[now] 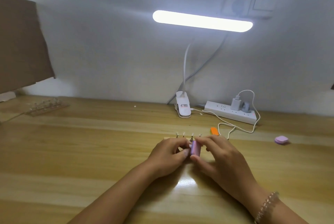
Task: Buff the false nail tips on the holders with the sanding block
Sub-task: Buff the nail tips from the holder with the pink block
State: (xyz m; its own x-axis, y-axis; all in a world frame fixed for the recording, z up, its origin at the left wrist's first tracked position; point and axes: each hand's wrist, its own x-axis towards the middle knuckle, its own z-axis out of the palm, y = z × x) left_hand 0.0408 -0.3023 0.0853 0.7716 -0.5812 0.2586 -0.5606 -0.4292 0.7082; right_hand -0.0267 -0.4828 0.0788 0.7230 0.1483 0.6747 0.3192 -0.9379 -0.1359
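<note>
— Buffing which tip, can you tell?
— Most likely the one just left of the sanding block [195,148]. The right hand [222,157] pinches that block, thumb at its near end and fingers over the far end. Its long axis runs away from the person, with the broad face turned left.
— And the left hand [168,153]?
— Curled close against the block's left side, thumb touching it. A thin metal holder post [191,140] shows just beyond the block, but I cannot tell whether those fingers actually grip it.
— The others?
— A row of small clear nail tips [192,134] on upright posts stands just behind the block, so I'd judge short fore-and-aft strokes are called for.
— Texture?
— The block looks like matte lilac foam with rounded corners; the wooden surface [90,151] is glossy. An orange block [214,131] lies behind and right of it, and a second lilac block [281,140] well to its right.
</note>
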